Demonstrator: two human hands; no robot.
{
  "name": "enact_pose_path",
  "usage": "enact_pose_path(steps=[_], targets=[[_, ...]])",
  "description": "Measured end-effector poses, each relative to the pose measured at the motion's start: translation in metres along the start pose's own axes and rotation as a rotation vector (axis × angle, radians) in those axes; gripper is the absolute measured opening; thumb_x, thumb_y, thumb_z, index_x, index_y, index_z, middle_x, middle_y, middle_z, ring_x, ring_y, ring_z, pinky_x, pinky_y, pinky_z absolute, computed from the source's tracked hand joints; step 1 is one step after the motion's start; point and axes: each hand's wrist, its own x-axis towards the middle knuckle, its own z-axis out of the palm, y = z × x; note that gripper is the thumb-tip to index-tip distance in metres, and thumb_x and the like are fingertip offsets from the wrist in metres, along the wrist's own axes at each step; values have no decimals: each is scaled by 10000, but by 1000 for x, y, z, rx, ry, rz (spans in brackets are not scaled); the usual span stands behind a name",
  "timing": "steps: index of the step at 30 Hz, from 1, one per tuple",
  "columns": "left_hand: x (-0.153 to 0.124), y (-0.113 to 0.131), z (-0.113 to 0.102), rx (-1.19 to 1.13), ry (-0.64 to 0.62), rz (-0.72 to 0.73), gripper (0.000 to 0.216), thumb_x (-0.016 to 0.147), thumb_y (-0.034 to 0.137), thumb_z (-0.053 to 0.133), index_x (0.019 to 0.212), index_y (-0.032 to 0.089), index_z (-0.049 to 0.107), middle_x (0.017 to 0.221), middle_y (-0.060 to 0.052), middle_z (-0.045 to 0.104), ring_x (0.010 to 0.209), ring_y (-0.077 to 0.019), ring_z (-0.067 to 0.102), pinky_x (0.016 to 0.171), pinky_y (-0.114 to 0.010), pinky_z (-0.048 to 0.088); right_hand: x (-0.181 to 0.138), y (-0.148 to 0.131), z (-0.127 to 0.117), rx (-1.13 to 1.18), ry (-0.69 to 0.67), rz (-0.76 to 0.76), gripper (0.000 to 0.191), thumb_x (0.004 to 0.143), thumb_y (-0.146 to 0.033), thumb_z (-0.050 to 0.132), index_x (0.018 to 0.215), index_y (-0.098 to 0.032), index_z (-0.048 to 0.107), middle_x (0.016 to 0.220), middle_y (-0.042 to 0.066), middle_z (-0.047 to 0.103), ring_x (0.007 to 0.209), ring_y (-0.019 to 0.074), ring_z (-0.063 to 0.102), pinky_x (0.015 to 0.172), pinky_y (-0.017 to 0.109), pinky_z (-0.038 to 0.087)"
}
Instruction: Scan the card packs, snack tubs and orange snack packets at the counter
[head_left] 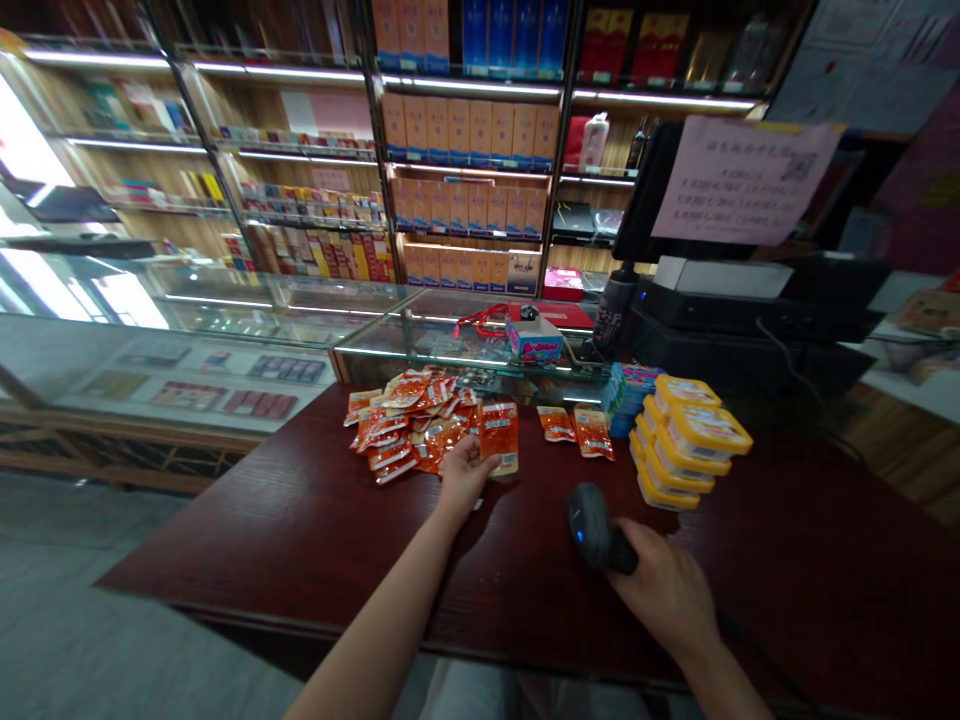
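My left hand is closed on the lower edge of an orange snack packet, its thumb across the corner. That packet is at the right side of a heap of similar orange packets on the dark wooden counter. In my right hand is a black barcode scanner, gripped by its handle, with a small blue light on and its head toward the packets. Two more orange packets, one of them a flat pouch, lie apart between the heap and the yellow tubs.
Stacked yellow-lidded tubs and a pile of blue packs stand at the right. Behind are a glass display case with a colourful box on top, a monitor with a pink paper notice, and shelves of boxed goods.
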Motion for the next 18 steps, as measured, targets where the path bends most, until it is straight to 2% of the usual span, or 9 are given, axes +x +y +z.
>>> enact_pose_path(steps=[3,6,10,14,18], targets=[[1,-3,2,2,-27,-3,275,585,248,753,776,175,568,750,-5,693,699,-169,663,684,-286,528,-4,11,13,-56,62,-39,287,777,-184,566,1057,-216,616,898,42,704,822,231,660,711,318,435],[1,-2,6,-25,14,-30,332,573,236,750,851,177,578,782,-19,706,689,-171,672,669,-282,534,-5,15,19,-70,123,-63,285,777,-176,568,1054,-216,617,867,38,695,803,227,648,719,322,427],[7,1,19,-81,51,-138,333,568,225,761,849,163,592,750,-36,707,641,-176,671,621,-287,545,-5,15,20,-47,161,-74,267,787,-170,567,1047,-217,612,851,33,692,789,215,642,731,319,424],[27,-3,43,-133,10,-270,262,580,194,756,795,130,621,721,-67,708,635,-184,675,623,-309,559,-5,17,22,-42,152,-73,277,784,-177,571,1053,-227,612,836,25,688,789,210,640,724,316,418],[55,-16,78,-19,33,-260,166,616,168,718,747,125,626,641,-54,677,602,-181,658,628,-333,553,-5,18,23,-24,135,-77,283,789,-176,570,1066,-219,609,852,26,688,807,210,637,740,321,417]])
